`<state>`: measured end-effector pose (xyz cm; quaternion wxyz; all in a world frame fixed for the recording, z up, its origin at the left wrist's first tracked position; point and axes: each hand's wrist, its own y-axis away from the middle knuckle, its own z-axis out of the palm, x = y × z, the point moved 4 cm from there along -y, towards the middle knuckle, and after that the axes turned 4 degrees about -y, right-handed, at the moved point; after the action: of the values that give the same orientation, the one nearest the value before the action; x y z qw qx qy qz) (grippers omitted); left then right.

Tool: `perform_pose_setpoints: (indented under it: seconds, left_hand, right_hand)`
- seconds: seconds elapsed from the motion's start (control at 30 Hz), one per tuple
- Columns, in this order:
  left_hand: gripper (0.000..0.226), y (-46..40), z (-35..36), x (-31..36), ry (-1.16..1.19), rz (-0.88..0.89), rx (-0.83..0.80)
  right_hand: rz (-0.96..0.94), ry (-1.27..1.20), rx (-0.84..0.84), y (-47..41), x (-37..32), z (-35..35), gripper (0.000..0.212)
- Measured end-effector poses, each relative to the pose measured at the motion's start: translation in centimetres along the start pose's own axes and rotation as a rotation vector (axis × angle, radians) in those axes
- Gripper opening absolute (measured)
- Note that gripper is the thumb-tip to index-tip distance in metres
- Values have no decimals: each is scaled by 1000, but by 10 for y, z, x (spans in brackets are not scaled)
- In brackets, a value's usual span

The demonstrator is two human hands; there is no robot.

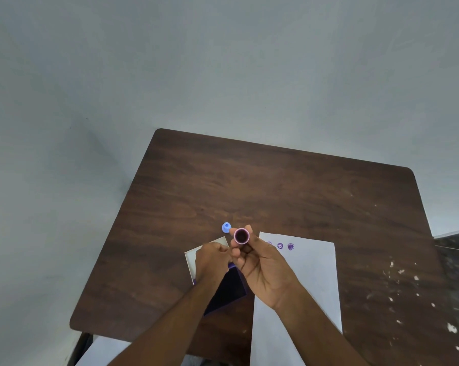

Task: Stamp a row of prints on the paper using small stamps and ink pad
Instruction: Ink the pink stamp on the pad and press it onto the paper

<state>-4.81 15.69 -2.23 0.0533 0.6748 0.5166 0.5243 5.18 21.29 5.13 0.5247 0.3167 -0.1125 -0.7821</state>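
My right hand point(260, 268) holds a small pink round stamp point(241, 236) up above the table, its dark inked face turned toward me. My left hand point(212, 260) is curled just left of it, fingertips close to my right fingers, over the open ink pad point(228, 289), whose dark purple pad shows between my forearms and whose white lid point(194, 256) lies flat to the left. A white sheet of paper point(307, 276) lies to the right with three purple prints point(280, 245) in a row near its top edge. A small blue stamp point(226, 227) stands on the table behind my hands.
The dark wooden table point(249, 186) has a rounded far edge against a pale wall. White specks mark the table's right side point(399, 270). A dark floor shows beyond the right edge.
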Motion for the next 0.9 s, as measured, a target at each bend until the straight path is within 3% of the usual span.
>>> perform_pose_setpoints:
  seconds: [0.2,0.37,0.6,0.77,0.9]
  left_hand:
    - [21,3,-2,7,-57,51,28]
    - [14,25,-23,25,76,207,130]
    - [40,69,-57,35,57,568,206]
    - [53,73,-59,43,-19,646,257]
    - [45,74,-58,45,-67,648,313]
  right_hand:
    - [10,31,-6,-1,-4,1,34]
    - [46,12,28,-4,-5,-7,38]
    - [50,53,103,-14,1,-19,38]
    - [93,73,66,-20,9,-15,42]
    - [105,136,44,-24,10,-14,50]
